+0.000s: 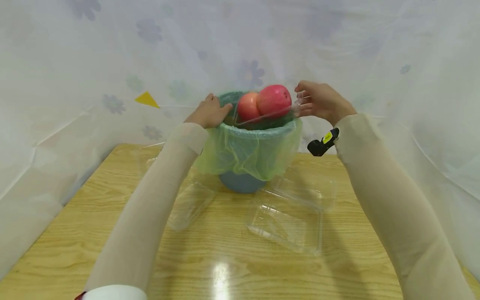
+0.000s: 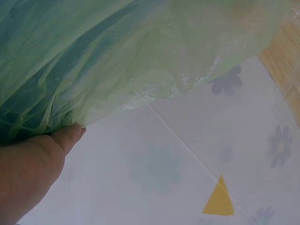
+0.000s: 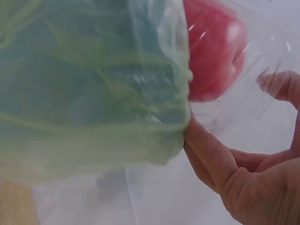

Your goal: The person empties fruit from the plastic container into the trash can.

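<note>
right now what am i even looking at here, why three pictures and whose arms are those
These are a person's two bare arms, filmed by three cameras at once. The big picture comes from a camera on the person's head, looking down at a wooden table. The two smaller pictures come from cameras strapped to each wrist, so they show close-ups.

On the table stands a blue bin lined with a green bag. The left hand rests on the bin's rim. The right hand has a grip on a clear plastic container holding two red apples, over the bin's mouth. Two more empty clear containers lie on the table in front of the bin.
</note>
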